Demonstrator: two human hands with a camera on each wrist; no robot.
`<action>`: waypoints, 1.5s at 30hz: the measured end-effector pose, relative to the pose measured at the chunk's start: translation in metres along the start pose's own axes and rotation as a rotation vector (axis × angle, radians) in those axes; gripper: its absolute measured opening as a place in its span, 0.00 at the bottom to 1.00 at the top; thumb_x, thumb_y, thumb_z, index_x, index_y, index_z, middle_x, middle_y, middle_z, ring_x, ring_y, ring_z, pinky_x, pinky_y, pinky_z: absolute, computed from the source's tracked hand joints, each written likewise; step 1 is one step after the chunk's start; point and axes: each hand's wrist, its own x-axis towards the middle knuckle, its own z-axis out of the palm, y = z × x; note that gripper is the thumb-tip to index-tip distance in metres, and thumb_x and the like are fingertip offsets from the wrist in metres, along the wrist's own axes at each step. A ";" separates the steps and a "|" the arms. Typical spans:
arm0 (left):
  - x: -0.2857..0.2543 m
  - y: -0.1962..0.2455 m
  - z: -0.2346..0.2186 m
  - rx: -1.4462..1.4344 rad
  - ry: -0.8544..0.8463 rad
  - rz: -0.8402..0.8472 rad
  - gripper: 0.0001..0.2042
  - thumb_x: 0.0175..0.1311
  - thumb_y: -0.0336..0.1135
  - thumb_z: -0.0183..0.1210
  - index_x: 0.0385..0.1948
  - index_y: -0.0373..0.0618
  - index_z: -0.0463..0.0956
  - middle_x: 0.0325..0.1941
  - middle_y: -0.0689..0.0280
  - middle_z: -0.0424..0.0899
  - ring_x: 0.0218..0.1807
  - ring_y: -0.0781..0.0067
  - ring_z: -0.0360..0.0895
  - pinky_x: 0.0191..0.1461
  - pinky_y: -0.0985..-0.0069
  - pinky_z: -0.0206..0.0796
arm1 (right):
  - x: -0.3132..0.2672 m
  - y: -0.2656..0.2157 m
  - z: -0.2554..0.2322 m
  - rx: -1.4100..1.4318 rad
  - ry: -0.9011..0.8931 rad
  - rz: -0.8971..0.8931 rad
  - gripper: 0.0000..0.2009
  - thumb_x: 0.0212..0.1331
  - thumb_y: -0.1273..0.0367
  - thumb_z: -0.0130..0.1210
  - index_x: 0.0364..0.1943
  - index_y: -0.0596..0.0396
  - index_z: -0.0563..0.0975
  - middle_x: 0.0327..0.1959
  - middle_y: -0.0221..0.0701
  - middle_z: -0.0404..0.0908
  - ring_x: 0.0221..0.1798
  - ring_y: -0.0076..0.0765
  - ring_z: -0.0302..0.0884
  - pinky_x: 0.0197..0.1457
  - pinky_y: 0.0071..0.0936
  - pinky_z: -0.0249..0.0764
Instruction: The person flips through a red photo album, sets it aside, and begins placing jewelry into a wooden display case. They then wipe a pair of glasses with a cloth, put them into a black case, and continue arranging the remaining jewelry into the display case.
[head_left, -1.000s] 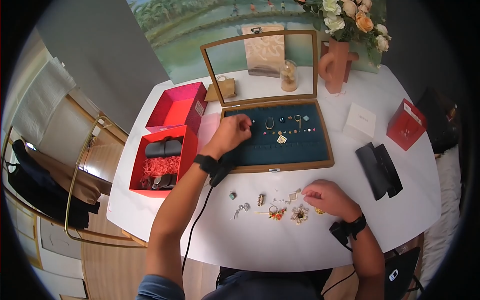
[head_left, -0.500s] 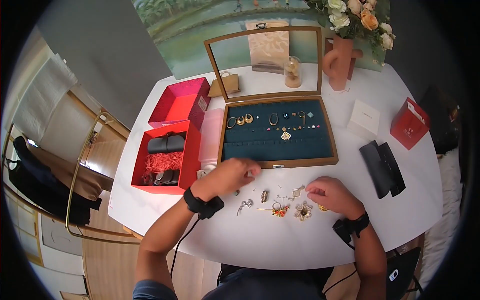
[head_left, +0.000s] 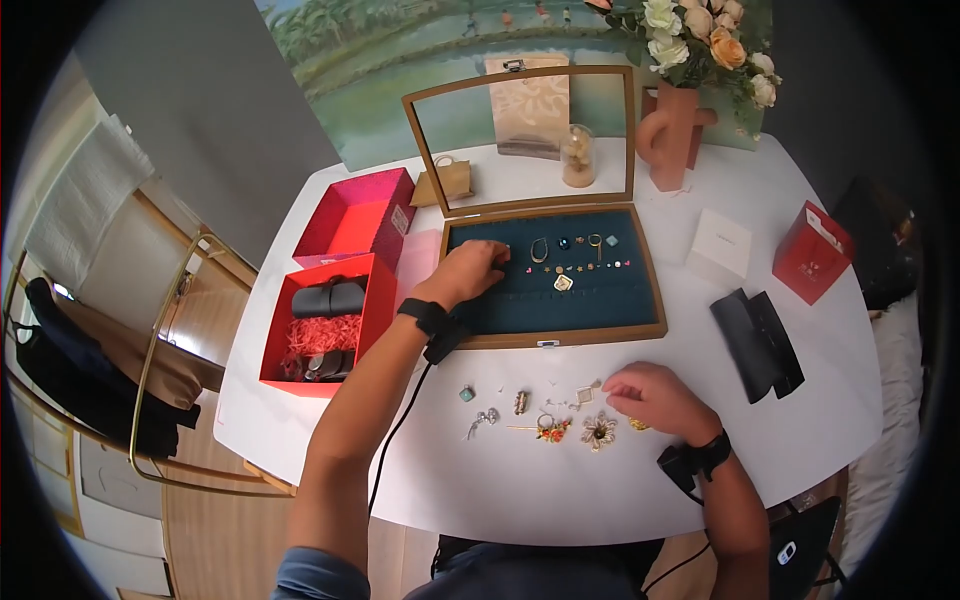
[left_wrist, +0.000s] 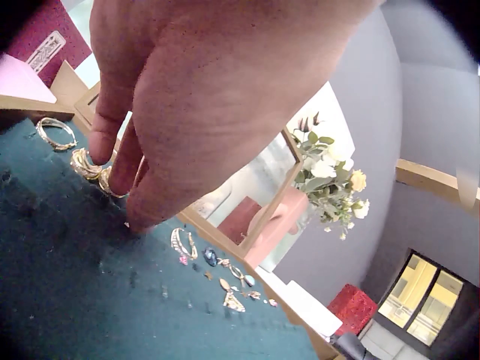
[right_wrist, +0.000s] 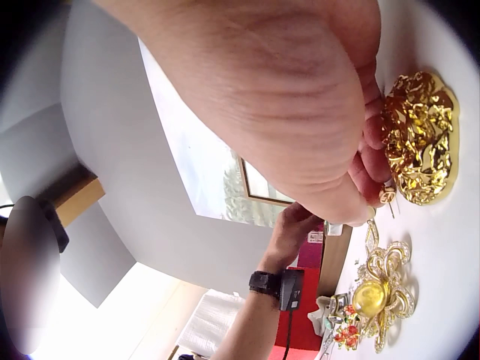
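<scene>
My left hand (head_left: 465, 272) is over the left part of the jewellery case's dark teal lining (head_left: 560, 305). Its thumb tip meets a tiny pale stud (left_wrist: 127, 225) in the left wrist view, fingers bent toward the thumb; gold earrings (left_wrist: 84, 163) lie behind the fingers. A hoop (left_wrist: 183, 244) sits right of the thumb. Loosely curled, my right hand (head_left: 660, 400) rests on the table beside a gold ornament (right_wrist: 421, 139). A small rose-coloured earring (right_wrist: 387, 195) is by its fingertips, without a clear grip. A flower brooch (head_left: 599, 431) lies left of that hand.
The glass lid (head_left: 630, 130) stands raised. Red box (head_left: 375, 325) and pink box (head_left: 392, 215) are left; white box (head_left: 719, 245), red bag (head_left: 812, 252) and black case (head_left: 755, 345) right. Loose pieces, including a green-stone one (head_left: 466, 394), lie in front. A vase (head_left: 673, 140) stands behind.
My left hand has gone from over the case to the table before it, then back to the case's left part. The right hand has stayed in place. The head view has shifted slightly.
</scene>
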 end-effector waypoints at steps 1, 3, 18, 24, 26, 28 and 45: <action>0.002 -0.005 0.002 -0.002 -0.043 -0.022 0.12 0.55 0.26 0.64 0.42 0.38 0.80 0.41 0.54 0.85 0.47 0.52 0.83 0.52 0.65 0.74 | 0.000 0.000 0.000 -0.009 -0.002 -0.001 0.08 0.61 0.71 0.61 0.42 0.59 0.81 0.35 0.36 0.81 0.36 0.33 0.81 0.42 0.28 0.78; 0.006 -0.008 0.000 -0.004 -0.089 -0.043 0.11 0.56 0.26 0.64 0.41 0.38 0.80 0.41 0.54 0.86 0.47 0.51 0.83 0.53 0.65 0.74 | 0.000 0.000 0.000 -0.011 -0.003 0.001 0.08 0.61 0.71 0.61 0.42 0.59 0.81 0.35 0.36 0.81 0.36 0.33 0.81 0.42 0.28 0.78; -0.048 0.048 -0.018 -0.431 -0.176 -0.052 0.06 0.60 0.23 0.64 0.38 0.37 0.80 0.33 0.66 0.85 0.38 0.79 0.81 0.46 0.78 0.74 | 0.000 -0.001 -0.001 -0.029 0.011 -0.010 0.08 0.60 0.72 0.62 0.41 0.59 0.81 0.34 0.36 0.81 0.35 0.35 0.81 0.41 0.29 0.77; -0.109 0.079 0.005 -0.254 -0.294 0.005 0.09 0.58 0.24 0.65 0.39 0.38 0.80 0.37 0.61 0.85 0.39 0.67 0.83 0.44 0.73 0.74 | 0.000 0.002 0.002 -0.006 0.014 -0.007 0.08 0.60 0.71 0.62 0.41 0.59 0.81 0.34 0.36 0.81 0.35 0.34 0.80 0.41 0.28 0.77; -0.116 0.080 0.009 -0.274 -0.287 0.024 0.09 0.58 0.24 0.65 0.40 0.38 0.80 0.39 0.61 0.85 0.39 0.66 0.83 0.44 0.72 0.74 | 0.002 0.002 0.003 0.014 0.013 -0.011 0.08 0.60 0.71 0.62 0.41 0.59 0.81 0.34 0.36 0.81 0.35 0.33 0.80 0.41 0.28 0.77; -0.119 0.085 0.008 -0.258 -0.316 -0.011 0.10 0.58 0.25 0.65 0.41 0.39 0.80 0.40 0.60 0.85 0.40 0.65 0.83 0.43 0.71 0.74 | 0.002 0.002 0.002 0.005 0.010 -0.005 0.07 0.60 0.73 0.62 0.40 0.59 0.80 0.34 0.34 0.80 0.35 0.31 0.80 0.41 0.26 0.76; 0.021 0.025 0.013 -0.022 -0.042 -0.016 0.11 0.58 0.26 0.63 0.43 0.40 0.80 0.41 0.56 0.86 0.45 0.56 0.83 0.50 0.66 0.74 | 0.000 0.002 0.000 0.009 0.009 -0.011 0.08 0.60 0.71 0.62 0.41 0.60 0.81 0.35 0.36 0.82 0.36 0.34 0.81 0.42 0.28 0.77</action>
